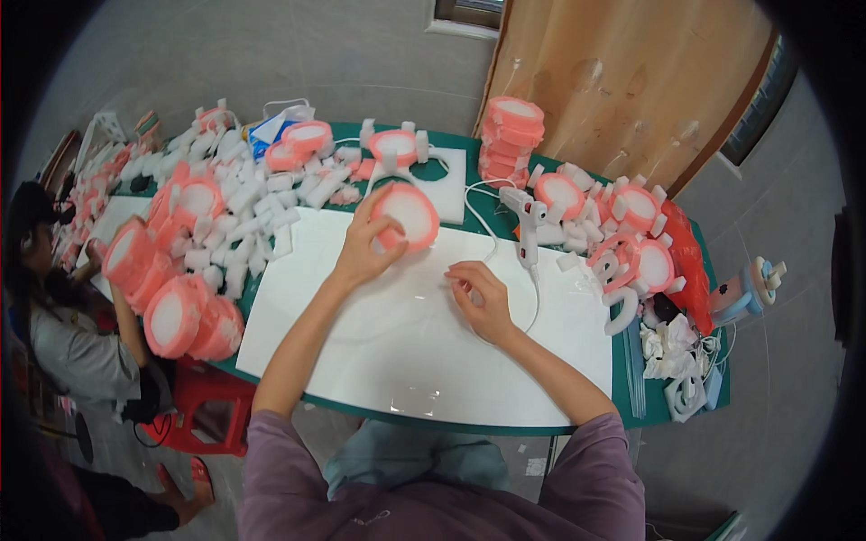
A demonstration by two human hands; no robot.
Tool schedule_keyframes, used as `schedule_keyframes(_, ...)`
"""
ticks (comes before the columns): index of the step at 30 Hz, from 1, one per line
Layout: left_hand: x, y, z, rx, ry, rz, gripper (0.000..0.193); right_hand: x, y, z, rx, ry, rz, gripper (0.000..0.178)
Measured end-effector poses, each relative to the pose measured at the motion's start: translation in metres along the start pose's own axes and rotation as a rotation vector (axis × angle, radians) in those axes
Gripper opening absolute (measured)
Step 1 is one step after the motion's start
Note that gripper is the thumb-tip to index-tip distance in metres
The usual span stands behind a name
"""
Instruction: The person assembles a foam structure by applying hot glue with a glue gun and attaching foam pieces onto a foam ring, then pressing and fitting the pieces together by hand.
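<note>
My left hand grips a round foam piece, a white disc with a pink rim, above the white work sheet. The fingers wrap over its left edge. To its right, my right hand hovers over the sheet, fingers loosely bent and apart, with nothing visible in them. Beyond that hand, a white glue gun stands near the sheet's far edge, its cord trailing over the sheet. Behind the held piece lies a white foam board with a round cut-out; another pink-rimmed piece with white blocks sits by it.
White foam blocks heap at the left, beside stacked pink-rimmed pieces. Another stack stands at the back. More assembled pieces, a red bag and crumpled paper lie right. A co-worker sits left.
</note>
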State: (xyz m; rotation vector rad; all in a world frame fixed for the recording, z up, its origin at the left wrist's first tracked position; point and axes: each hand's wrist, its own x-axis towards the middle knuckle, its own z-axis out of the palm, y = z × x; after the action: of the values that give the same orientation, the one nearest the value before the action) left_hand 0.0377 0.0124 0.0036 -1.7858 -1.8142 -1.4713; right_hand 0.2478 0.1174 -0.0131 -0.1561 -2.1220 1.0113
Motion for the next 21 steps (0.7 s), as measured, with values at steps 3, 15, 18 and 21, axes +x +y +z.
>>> schedule_keyframes(3,-0.007,-0.006,0.005,-0.022,-0.032,-0.002,0.021,0.0,0.004,0.002,-0.014,0.016,-0.044,0.02)
schedule_keyframes(15,-0.012,-0.008,0.012,-0.2,-0.095,-0.07,0.057,0.01,0.021,-0.007,-0.313,0.553,-0.033,0.051)
schedule_keyframes(18,-0.019,-0.019,0.017,-0.274,-0.032,-0.129,0.065,0.014,0.021,-0.01,-0.267,0.609,0.139,0.053)
schedule_keyframes(21,-0.018,-0.018,0.013,-0.326,0.028,-0.177,0.071,0.02,0.024,-0.023,-0.116,0.667,0.259,0.054)
